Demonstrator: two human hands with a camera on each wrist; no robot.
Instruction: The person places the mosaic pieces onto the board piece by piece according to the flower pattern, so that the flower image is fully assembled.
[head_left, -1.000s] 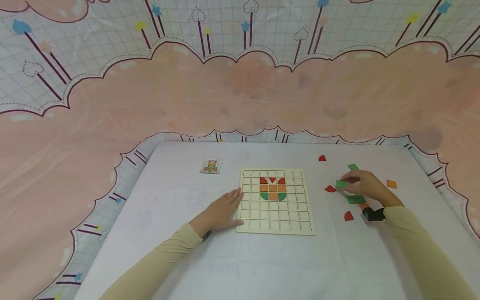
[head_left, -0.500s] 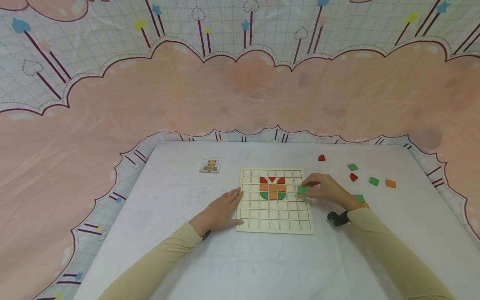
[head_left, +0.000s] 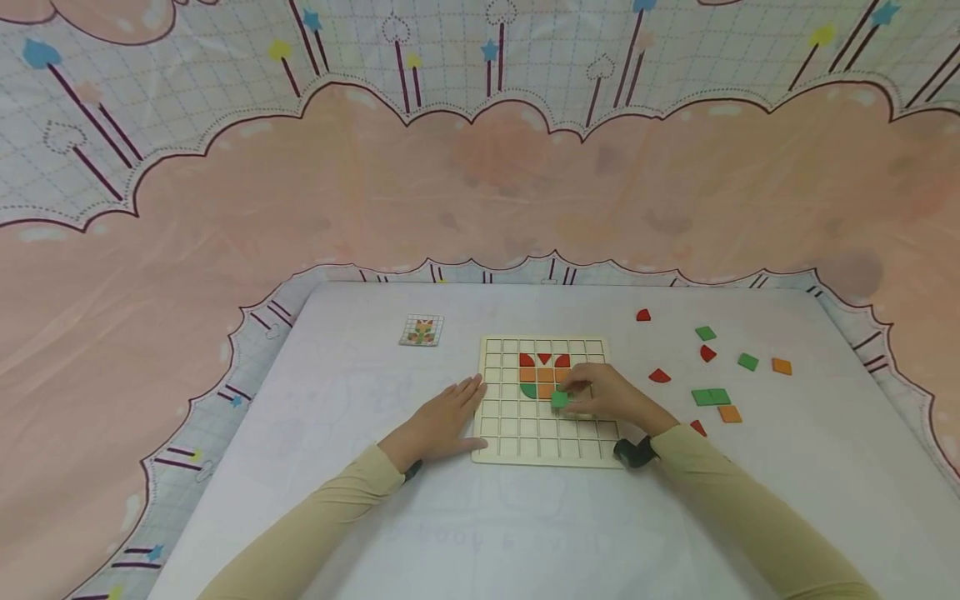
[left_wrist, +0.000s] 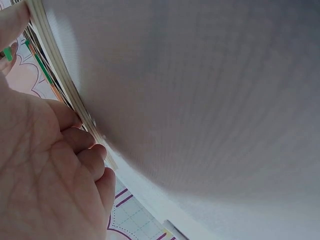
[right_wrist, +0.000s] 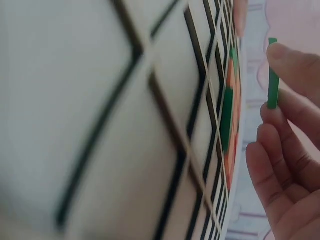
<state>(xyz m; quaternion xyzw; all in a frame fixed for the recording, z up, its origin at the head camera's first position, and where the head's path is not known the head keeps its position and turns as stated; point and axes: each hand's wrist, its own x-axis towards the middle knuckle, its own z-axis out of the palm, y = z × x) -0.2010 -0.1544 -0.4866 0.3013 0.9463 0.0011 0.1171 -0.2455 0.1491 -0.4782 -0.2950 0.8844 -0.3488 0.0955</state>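
A pale wooden grid board (head_left: pixel 547 433) lies on the white table, with red, orange and green tiles set in its upper middle cells. My left hand (head_left: pixel 442 421) rests against the board's left edge, fingers and thumb extended; the left wrist view shows its fingertips at the board's side (left_wrist: pixel 65 75). Between thumb and fingers, my right hand (head_left: pixel 611 396) pinches a green square tile (head_left: pixel 559 400) over the board, just below the orange tiles (head_left: pixel 546 383). In the right wrist view that green tile (right_wrist: pixel 273 75) appears edge-on, apart from the board.
A small pattern card (head_left: pixel 422 330) lies beyond the board at left. To the right are scattered loose tiles: red quarter-rounds (head_left: pixel 659 376), green squares (head_left: pixel 710 397) and orange squares (head_left: pixel 782 367). A printed curtain (head_left: pixel 480 192) hangs behind the table.
My right hand has carried the green tile leftward from the loose tiles to over the board's middle. My left hand has stayed at the board's left edge.
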